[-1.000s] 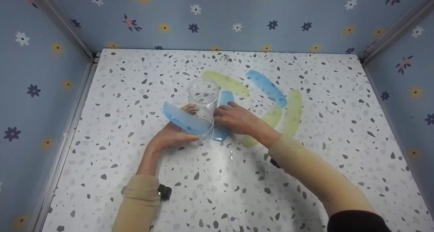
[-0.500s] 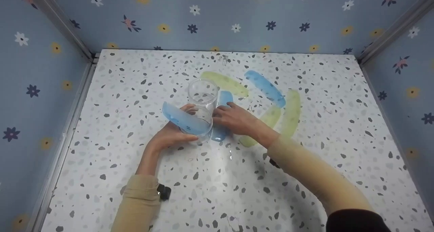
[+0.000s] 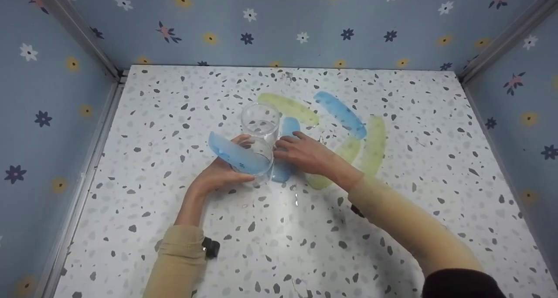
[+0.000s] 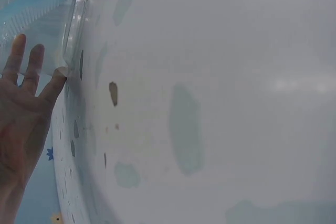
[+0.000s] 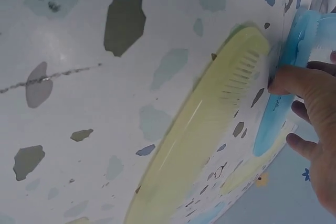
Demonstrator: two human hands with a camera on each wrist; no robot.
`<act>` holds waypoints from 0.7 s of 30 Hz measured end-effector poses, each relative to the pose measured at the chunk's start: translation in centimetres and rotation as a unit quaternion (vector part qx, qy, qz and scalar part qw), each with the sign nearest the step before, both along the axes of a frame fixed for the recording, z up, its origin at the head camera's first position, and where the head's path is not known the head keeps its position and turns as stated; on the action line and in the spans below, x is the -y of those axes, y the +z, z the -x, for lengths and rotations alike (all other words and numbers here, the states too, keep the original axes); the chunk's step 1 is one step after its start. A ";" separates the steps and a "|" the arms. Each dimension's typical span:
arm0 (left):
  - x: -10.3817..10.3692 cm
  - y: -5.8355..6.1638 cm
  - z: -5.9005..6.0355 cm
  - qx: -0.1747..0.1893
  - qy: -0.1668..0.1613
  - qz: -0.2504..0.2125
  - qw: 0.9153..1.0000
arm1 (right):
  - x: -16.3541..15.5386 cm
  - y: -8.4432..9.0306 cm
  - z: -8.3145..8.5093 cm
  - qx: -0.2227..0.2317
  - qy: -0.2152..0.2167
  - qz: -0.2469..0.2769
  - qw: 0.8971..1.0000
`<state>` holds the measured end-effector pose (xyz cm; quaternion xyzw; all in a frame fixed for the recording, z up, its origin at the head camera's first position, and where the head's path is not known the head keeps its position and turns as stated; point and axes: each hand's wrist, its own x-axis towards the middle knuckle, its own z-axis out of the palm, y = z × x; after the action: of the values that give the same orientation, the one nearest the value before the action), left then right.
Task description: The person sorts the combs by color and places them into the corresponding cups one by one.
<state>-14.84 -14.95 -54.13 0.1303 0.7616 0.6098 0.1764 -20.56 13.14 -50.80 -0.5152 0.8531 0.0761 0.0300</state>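
Note:
My left hand (image 3: 218, 174) curls around a clear plastic cup (image 3: 265, 178), thumb on the near side and fingers on the far side. A blue comb (image 3: 230, 150) leans in this cup, one end jutting out over the left rim. In the left wrist view, the comb's teeth show through the cup wall (image 4: 47, 32). Directly behind stands a second clear cup (image 3: 260, 120). My right hand (image 3: 307, 154) pinches another blue comb (image 3: 290, 125) beside the cups; the right wrist view has the thumb (image 5: 289, 80) across its spine. The hand hides the comb's middle in the head view.
Yellow-green combs lie behind the cups (image 3: 291, 108), under the right forearm (image 3: 320, 182) and farther right (image 3: 375, 145). One more blue comb (image 3: 342, 114) rests at the back right. Flower-patterned panels (image 3: 279, 23) border the speckled white table (image 3: 174, 93) at the back and sides.
Both hands keep their places on the cup and the comb. Only a very slight shift of the whole head view shows.

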 end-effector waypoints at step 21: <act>-0.1 -0.1 -0.1 0.011 0.009 -0.009 1.000 | -2.3 -1.0 0.0 -0.021 0.007 0.076 0.997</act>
<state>-14.78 -14.86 -54.24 0.1182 0.7550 0.6199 0.1784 -20.58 15.44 -51.84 -0.5200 0.8534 0.0221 -0.0276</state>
